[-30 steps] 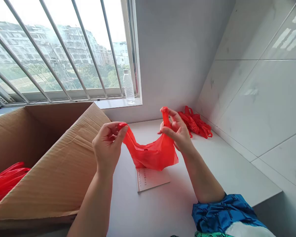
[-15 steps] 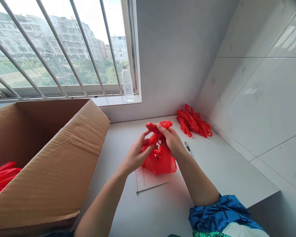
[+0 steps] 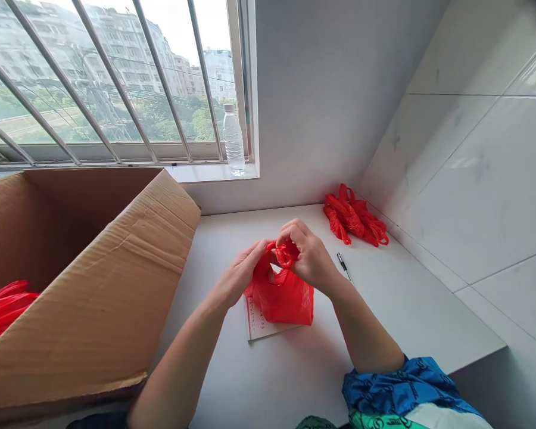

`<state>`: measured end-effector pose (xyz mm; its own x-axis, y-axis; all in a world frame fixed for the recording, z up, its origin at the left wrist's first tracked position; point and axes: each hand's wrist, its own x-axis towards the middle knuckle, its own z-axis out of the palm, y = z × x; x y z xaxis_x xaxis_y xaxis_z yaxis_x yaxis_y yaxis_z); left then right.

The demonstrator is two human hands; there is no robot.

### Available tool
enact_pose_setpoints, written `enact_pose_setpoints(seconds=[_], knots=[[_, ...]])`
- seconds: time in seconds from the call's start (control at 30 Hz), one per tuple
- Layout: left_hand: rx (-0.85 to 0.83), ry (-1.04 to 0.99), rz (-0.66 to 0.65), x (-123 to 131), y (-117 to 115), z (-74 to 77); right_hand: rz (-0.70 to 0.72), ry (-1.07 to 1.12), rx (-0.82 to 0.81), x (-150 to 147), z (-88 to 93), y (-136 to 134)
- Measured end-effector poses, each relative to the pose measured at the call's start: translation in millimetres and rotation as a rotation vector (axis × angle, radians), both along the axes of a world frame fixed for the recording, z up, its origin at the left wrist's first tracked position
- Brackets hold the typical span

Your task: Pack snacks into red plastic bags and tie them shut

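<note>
A red plastic bag (image 3: 288, 301) is between my hands over the white table, its body hanging down above a booklet (image 3: 261, 328) with printed characters. My left hand (image 3: 243, 268) pinches the bag's upper left part between thumb and fingers. Bunched red plastic at the top is gripped by the curled fingers of my right hand (image 3: 308, 256). Some fingertips are hidden behind the plastic. What the bag holds, if anything, does not show. Just right of my right hand lies a black pen (image 3: 343, 265).
A large open cardboard box (image 3: 116, 286) stands at the left with red plastic (image 3: 6, 310) inside. More red bags (image 3: 355, 217) lie heaped in the table's back corner. A clear bottle (image 3: 234, 143) stands on the sill by the barred window. Tiled wall (image 3: 486, 179) borders the right.
My right hand has turned, its fingers now curled over the bunched top of the bag. My left hand has come up against the bag's left side. The view has shifted slightly.
</note>
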<state>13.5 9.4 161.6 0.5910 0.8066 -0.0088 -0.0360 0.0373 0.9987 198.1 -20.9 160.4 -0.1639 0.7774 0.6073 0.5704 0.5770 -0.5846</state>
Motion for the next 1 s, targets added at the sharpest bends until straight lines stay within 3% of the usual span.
enact_pose_setpoints(seconds=[0.13, 0.27, 0.37, 0.6, 0.7, 0.77, 0.83, 0.9, 1.0], knots=[[0.069, -0.090, 0.214, -2.0, -0.9, 0.1, -0.080, -0.046, 0.188, 1.6, 1.9, -4.0], [0.068, -0.227, 0.398, -8.3, 4.7, -4.1, 0.021, 0.010, 0.211, 16.9, -0.9, -18.1], [0.072, -0.320, 0.537, -13.3, 19.1, -16.3, 0.090, 0.078, 0.096, 35.1, -14.5, -36.5], [0.064, -0.364, 0.829, -20.6, 53.1, -57.2, 0.082, 0.160, -0.310, 69.7, -54.7, -65.8], [0.120, -0.271, 0.754, -31.5, 46.1, -66.0, 0.174, 0.235, -0.554, 84.6, -67.0, -60.3], [0.131, -0.126, 0.661, -42.3, 37.8, -70.9, 0.109, 0.256, -0.631, 95.1, -75.7, -52.5], [0.130, 0.086, 0.586, -50.2, 31.1, -76.2, -0.062, 0.173, -0.590, 100.2, -84.2, -42.3], [0.175, 0.311, 0.500, -49.7, 27.6, -80.3, -0.144, 0.016, -0.505, 95.3, -90.1, -29.1], [0.329, 0.535, 0.354, -32.0, 26.2, -79.0, -0.022, -0.171, -0.399, 69.1, -92.7, -4.4]])
